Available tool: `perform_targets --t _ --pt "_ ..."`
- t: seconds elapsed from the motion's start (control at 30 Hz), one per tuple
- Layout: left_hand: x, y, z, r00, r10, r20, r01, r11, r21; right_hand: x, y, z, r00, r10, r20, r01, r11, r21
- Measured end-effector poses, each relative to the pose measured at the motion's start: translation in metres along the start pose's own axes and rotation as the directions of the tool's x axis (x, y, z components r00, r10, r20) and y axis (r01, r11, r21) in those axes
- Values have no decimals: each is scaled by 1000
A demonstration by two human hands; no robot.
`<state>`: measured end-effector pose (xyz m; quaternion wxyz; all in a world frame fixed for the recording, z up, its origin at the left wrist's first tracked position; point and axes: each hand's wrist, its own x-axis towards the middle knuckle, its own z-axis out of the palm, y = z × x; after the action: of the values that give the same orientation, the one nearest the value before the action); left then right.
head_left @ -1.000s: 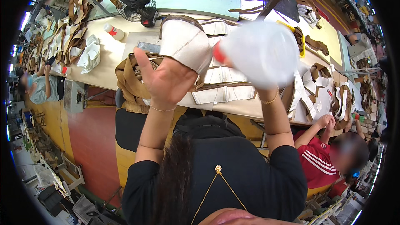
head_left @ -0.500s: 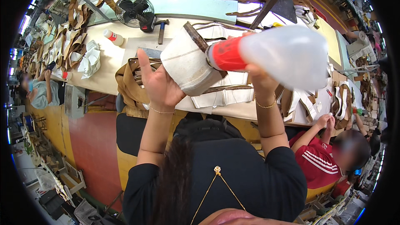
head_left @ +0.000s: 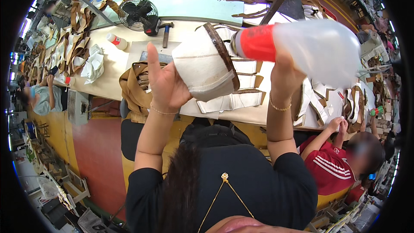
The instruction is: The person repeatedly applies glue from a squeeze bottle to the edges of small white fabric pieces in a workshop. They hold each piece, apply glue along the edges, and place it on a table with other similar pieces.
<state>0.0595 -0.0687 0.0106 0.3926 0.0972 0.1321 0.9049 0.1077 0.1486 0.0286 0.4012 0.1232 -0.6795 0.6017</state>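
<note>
My left hand (head_left: 166, 85) supports a white tub (head_left: 199, 67) from its left side, thumb pointing up and fingers hidden behind it. The tub is tipped, its brown-crusted rim facing right. A large translucent plastic bottle (head_left: 321, 51) with a red band lies nearly level in the air, gripped by my right hand (head_left: 286, 73) from below at the band. Its mouth points left, close to the tub's rim; whether the two touch I cannot tell. Beneath them, white pieces with brown edges (head_left: 235, 100) lie in rows on the table.
A black fan (head_left: 138, 14) and a blue-handled hammer (head_left: 166, 35) are at the back left, with a small white bottle (head_left: 117, 41). Brown pieces (head_left: 133, 87) are piled left of my left hand. A co-worker in a red shirt (head_left: 327, 166) sits at the right.
The bottle has moved right and slightly up, its mouth drawing back from the tub. The tub has shifted slightly right and turned, so its rim stands more upright.
</note>
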Motion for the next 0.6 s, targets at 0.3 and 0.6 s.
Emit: perform_targets --t 0.3,0.6 --pt "12 7 23 991 -91 -96 97 994 58 17 17 -20 983 -131 -131 81 939 -333" --pt "-10 -24 1 962 -57 -268 33 995 -92 -16 -22 -5 961 24 -276 0 996 88"
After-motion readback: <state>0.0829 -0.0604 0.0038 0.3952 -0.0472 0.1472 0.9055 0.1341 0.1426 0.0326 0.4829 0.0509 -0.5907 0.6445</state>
